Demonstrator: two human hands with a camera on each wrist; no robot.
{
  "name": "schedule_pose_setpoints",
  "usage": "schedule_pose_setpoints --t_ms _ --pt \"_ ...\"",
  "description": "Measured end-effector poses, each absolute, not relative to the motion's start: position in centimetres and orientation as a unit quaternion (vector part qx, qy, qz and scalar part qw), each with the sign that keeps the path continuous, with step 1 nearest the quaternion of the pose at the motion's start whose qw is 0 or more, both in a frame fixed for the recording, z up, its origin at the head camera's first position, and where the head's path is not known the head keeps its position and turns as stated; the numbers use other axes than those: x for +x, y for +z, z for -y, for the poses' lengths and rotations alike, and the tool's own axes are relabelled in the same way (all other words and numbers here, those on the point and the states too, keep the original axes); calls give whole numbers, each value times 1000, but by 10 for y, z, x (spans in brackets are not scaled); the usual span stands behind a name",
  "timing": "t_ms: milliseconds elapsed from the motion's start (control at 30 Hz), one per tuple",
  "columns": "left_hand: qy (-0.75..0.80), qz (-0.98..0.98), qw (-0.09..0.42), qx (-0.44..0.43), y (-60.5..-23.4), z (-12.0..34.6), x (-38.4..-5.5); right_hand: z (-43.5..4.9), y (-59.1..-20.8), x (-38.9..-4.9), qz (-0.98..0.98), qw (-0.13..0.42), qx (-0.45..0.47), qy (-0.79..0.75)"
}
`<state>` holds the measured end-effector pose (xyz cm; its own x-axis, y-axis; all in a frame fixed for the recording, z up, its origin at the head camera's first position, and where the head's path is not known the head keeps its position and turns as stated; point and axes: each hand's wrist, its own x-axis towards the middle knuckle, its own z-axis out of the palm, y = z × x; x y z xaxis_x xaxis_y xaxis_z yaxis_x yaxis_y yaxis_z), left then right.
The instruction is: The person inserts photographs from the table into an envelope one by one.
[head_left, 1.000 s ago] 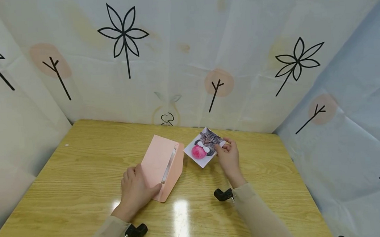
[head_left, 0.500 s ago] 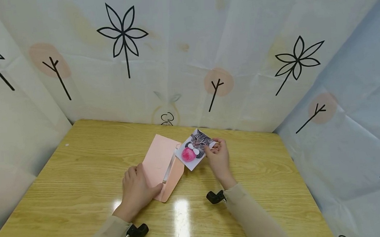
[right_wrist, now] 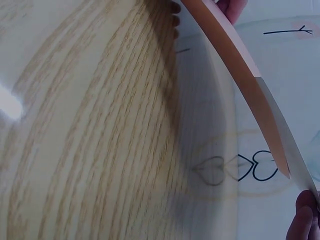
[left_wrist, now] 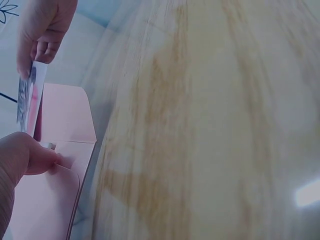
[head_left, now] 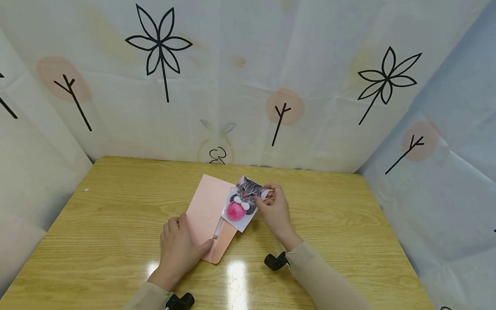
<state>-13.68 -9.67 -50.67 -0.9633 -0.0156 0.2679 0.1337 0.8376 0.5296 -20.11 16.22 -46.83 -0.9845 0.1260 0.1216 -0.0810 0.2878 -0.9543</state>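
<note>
A pink envelope (head_left: 206, 200) is held tilted above the table by my left hand (head_left: 178, 244), its thumb at the opening and its fingers behind the far side. The flap (left_wrist: 67, 112) stands folded back in the left wrist view. My right hand (head_left: 275, 215) pinches a square card (head_left: 236, 210) by its right corner, between thumb and fingers. On the card are a grey tabby cat and a pink ball with a white bow. It overlaps the upper part of the envelope's opening and flap. From the right wrist, the card's pale edge (right_wrist: 282, 117) lies against the orange-shaded flap (right_wrist: 240, 75).
A wood-grain table (head_left: 87, 240) lies under both hands. Behind it hangs a white curtain (head_left: 226, 80) with flower and twig drawings, meeting the table's back edge. A tiny white scrap (head_left: 86, 189) lies at the far left. Black wrist cameras sit at both cuffs.
My right hand has moved left and slightly down with the card, from beside the envelope to over its opening. The left hand and envelope have stayed nearly still.
</note>
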Motion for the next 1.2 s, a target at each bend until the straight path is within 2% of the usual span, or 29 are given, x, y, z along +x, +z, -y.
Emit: schedule_pose_setpoints --t_ms 400,700,1200 --pt "-286 950 126 -25 -505 97 -135 -146 -434 -178 819 19 4 573" --pt "-295 946 133 -25 -506 97 -134 -152 -470 -192 824 4 10 566" --pt "-293 944 150 -30 -508 93 -136 -146 -465 -193 817 -25 38 575"
